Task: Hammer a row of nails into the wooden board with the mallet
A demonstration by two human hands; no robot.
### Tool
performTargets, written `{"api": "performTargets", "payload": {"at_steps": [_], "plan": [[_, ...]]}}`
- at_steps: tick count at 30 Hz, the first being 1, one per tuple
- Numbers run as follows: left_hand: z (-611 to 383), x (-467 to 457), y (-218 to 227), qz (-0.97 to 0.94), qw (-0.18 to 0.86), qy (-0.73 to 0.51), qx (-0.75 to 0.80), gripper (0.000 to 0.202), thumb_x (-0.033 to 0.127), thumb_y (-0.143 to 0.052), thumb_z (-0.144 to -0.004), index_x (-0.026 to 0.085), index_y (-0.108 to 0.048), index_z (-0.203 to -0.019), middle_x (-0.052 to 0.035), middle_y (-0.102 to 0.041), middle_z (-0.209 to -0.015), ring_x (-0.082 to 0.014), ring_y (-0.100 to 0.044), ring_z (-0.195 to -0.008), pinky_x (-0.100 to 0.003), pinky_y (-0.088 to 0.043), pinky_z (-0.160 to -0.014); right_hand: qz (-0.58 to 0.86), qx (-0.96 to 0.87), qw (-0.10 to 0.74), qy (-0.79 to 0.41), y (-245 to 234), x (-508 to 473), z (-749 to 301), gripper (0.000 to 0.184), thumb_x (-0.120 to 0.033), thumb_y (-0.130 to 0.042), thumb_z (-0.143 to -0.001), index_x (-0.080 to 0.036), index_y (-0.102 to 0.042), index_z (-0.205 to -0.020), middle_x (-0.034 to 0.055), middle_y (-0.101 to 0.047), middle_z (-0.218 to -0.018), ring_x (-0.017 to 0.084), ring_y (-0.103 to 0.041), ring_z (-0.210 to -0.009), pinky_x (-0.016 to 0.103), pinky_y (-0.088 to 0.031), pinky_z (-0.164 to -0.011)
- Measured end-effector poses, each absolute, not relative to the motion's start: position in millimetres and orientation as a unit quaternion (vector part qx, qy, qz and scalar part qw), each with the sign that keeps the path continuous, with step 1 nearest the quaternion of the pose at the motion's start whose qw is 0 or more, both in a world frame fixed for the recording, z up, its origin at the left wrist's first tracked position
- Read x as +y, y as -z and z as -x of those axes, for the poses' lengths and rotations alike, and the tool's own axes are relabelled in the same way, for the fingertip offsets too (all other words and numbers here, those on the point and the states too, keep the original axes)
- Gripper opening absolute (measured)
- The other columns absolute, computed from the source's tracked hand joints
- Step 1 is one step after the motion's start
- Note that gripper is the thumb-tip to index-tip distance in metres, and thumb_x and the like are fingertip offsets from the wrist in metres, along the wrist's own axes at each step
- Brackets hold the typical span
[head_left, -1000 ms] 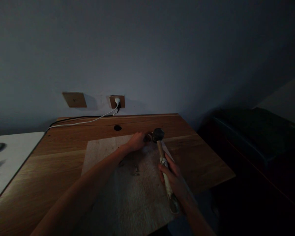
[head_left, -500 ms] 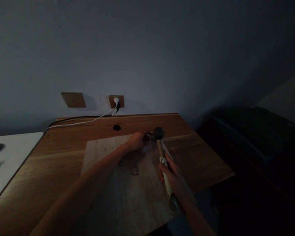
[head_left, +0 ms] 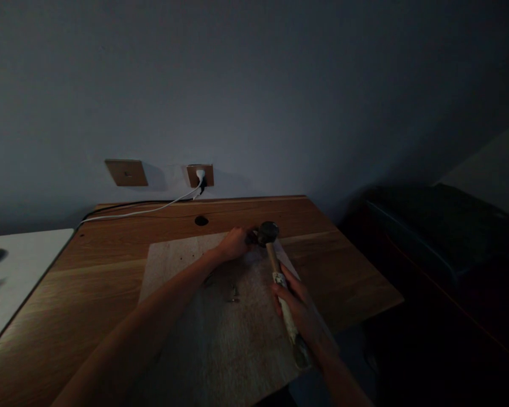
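Note:
My right hand [head_left: 294, 297] is wrapped round the handle of a hammer [head_left: 286, 314], whose wooden shaft has a pale wrapping. The dark hammer head is over the far right part of a light wooden board [head_left: 220, 345], close to the fingers of my left hand [head_left: 234, 244]. Those fingers are closed near the board's far edge, around something dark and too dim to name. Several small metal pieces, like nails or screws [head_left: 234, 298], lie on the board between my arms.
Under the board is a wooden desk [head_left: 343, 271] with a round cable hole [head_left: 201, 220]. Cables run from a wall socket [head_left: 201, 176] along its back edge. A white surface [head_left: 21, 271] adjoins on the left. A dark, bulky object [head_left: 445, 232] stands to the right.
The hammer head has shifted slightly left and down, towards my left fingers. My left hand has stayed in nearly the same place.

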State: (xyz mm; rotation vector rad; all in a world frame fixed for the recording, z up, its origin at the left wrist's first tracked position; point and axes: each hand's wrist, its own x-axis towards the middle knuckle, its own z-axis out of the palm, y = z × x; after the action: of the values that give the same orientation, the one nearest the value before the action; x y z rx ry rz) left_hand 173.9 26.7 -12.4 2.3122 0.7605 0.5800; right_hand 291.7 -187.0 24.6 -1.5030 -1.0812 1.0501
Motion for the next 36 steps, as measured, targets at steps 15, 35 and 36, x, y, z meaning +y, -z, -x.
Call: {"api": "performTargets", "payload": {"at_steps": [15,35,36], "plan": [[-174.0,23.9,8.9,-0.876,0.311,-0.221,0.295,0.051,0.012,-0.076,-0.077,0.020,-0.067,-0.126,-0.0056,-0.079,-0.103,-0.0232,-0.074,-0.096,-0.028,-0.054,-0.089,0.631,-0.434,0.484,-0.423,-24.7,-186.0,-291.0,0.066,-0.046,-0.059,-0.088,-0.013,-0.054,-0.145,-0.0063,-0.047,-0.054,0.014,-0.043,-0.048,0.025,-0.036,-0.047],[-173.1,25.2,10.7,-0.879,0.307,-0.205,0.301,0.052,0.014,-0.073,-0.079,0.023,-0.064,-0.130,-0.0060,-0.078,-0.110,-0.0242,-0.073,-0.102,-0.029,-0.054,-0.091,0.628,-0.434,0.486,-0.426,-28.7,-186.8,-287.7,0.068,-0.048,-0.059,-0.089,-0.014,-0.051,-0.147,-0.0062,-0.047,-0.054,0.015,-0.044,-0.050,0.026,-0.038,-0.049],[-173.1,24.9,10.3,-0.879,0.305,-0.206,0.302,0.053,0.014,-0.074,-0.078,0.023,-0.065,-0.129,-0.0063,-0.078,-0.110,-0.0243,-0.073,-0.102,-0.029,-0.054,-0.091,0.628,-0.436,0.485,-0.425,-29.2,-187.1,-287.4,0.067,-0.048,-0.059,-0.089,-0.015,-0.052,-0.147,-0.0063,-0.046,-0.054,0.015,-0.044,-0.050,0.026,-0.038,-0.049]]}}
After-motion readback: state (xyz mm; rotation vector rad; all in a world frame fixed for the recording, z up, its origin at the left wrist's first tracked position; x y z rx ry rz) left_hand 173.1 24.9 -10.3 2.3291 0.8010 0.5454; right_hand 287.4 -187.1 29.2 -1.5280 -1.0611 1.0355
